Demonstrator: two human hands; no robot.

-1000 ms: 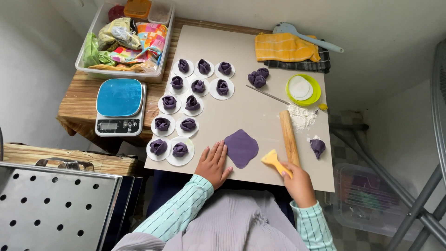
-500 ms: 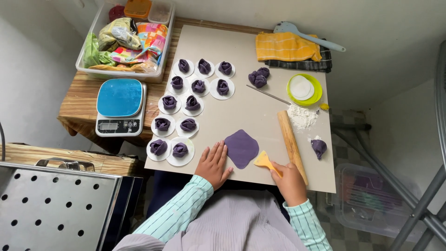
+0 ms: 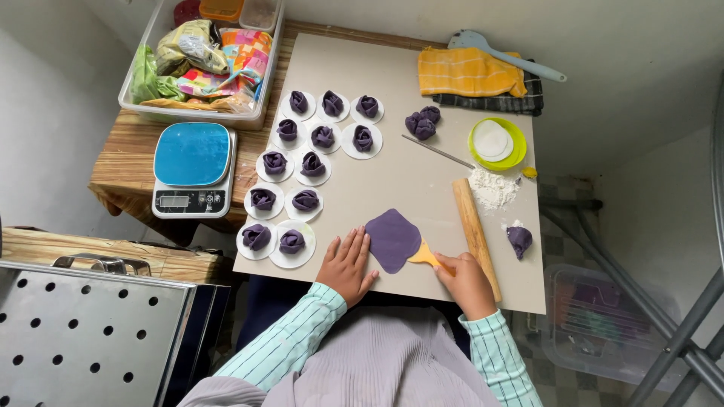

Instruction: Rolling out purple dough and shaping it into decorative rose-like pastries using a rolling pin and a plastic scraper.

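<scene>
My right hand [image 3: 466,282], pinching the yellow scraper [image 3: 427,255], has slid its blade under the flat purple dough [image 3: 392,240]; left hand [image 3: 347,265] fingers spread flat, touching dough's left edge.

Purple dough sheet [image 3: 392,240] | yellow scraper [image 3: 424,255] | purple dough roses [image 3: 313,162] on white paper rounds | blue-topped scale [image 3: 192,169] | yellow-striped cloth [image 3: 467,74] | lime-green bowl [image 3: 515,148] | mint pinstriped sleeves [image 3: 294,343]
</scene>
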